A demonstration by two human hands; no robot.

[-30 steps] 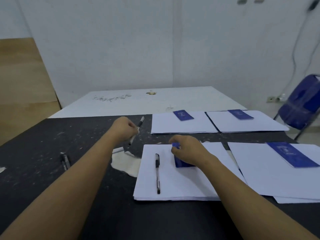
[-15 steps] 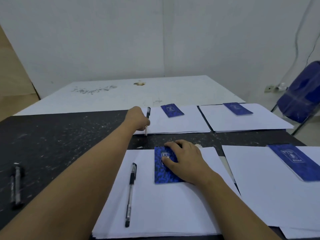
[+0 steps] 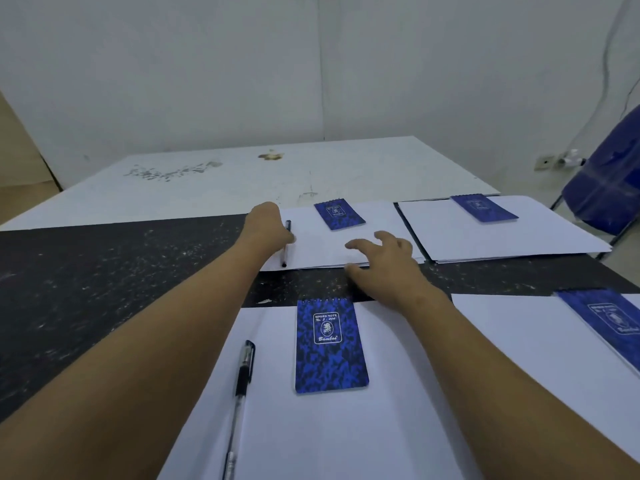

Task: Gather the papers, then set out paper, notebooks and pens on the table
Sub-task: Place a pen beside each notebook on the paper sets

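I saw left hand (image 3: 265, 225) at left margin of far paper stack (image 3: 329, 251), fingers curled round pen (image 3: 286, 244), pen low over sheet. Right hand (image 3: 384, 261) above stack's near edge, fingers spread, gripping nothing; contact unclear to me. I judged pen light, stiff, smooth, prone to roll: pinch mid-barrel, lay flat.

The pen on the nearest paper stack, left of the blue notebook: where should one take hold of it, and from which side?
Pinch the pen at its black sleeve, next to the cap, from straight above, thumb and finger across the barrel. It lies flat on the paper, apart from the notebook, so both long sides are free.
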